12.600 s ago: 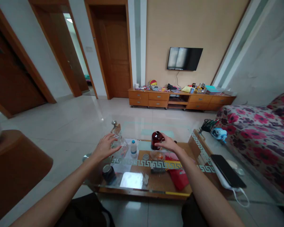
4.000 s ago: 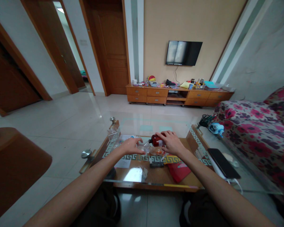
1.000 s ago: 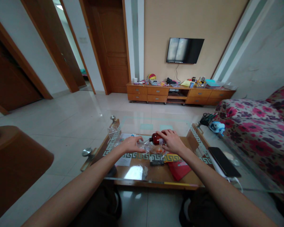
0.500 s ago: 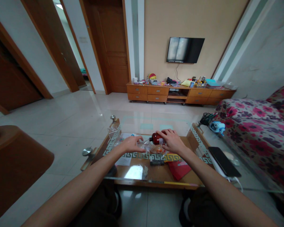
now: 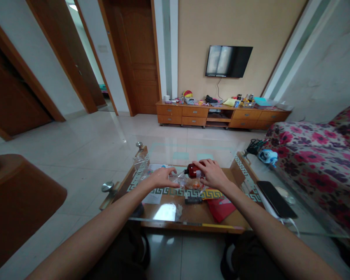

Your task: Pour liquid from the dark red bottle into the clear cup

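Observation:
My right hand is closed round a small reddish-brown bottle. The bottle lies tipped nearly level, its dark neck end pointing left toward my other hand. My left hand curves its thumb and fingers around a clear, see-through container, whose outline is hard to make out against the glass. The bottle's neck is close to this container; whether they touch, and whether any liquid runs, I cannot tell. Both hands are above the glass-topped table.
Below the glass show a red packet and a small dark object. A phone with a white cable lies at the right, near a blue toy-like figure and a black pen holder. A flowered sofa stands beyond.

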Tool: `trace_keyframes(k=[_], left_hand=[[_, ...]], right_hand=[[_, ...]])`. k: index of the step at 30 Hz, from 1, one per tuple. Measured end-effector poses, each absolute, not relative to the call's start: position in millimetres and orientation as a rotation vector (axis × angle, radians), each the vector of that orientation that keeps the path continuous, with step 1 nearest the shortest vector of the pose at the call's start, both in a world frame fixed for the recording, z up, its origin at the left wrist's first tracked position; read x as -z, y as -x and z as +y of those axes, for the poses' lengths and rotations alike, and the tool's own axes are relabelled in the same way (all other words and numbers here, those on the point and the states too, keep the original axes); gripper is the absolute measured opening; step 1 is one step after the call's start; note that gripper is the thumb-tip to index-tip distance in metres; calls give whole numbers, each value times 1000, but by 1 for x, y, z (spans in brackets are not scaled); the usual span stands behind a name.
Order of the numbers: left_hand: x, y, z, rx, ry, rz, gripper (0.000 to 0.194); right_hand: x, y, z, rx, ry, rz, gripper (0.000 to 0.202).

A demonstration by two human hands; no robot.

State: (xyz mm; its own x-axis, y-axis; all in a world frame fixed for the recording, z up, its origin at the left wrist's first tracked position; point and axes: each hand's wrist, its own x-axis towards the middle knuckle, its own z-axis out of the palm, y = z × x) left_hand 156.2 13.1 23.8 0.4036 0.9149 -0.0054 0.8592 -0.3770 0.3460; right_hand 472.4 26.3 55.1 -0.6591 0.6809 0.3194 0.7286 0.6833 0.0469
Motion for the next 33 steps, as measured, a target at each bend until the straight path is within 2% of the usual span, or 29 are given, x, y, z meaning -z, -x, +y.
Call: trace_keyframes(k=[33], left_hand=[[-28, -157, 10, -285, -2348, 1535, 78]], right_hand=[[-54, -471, 26, 273, 1134, -2616, 85]])
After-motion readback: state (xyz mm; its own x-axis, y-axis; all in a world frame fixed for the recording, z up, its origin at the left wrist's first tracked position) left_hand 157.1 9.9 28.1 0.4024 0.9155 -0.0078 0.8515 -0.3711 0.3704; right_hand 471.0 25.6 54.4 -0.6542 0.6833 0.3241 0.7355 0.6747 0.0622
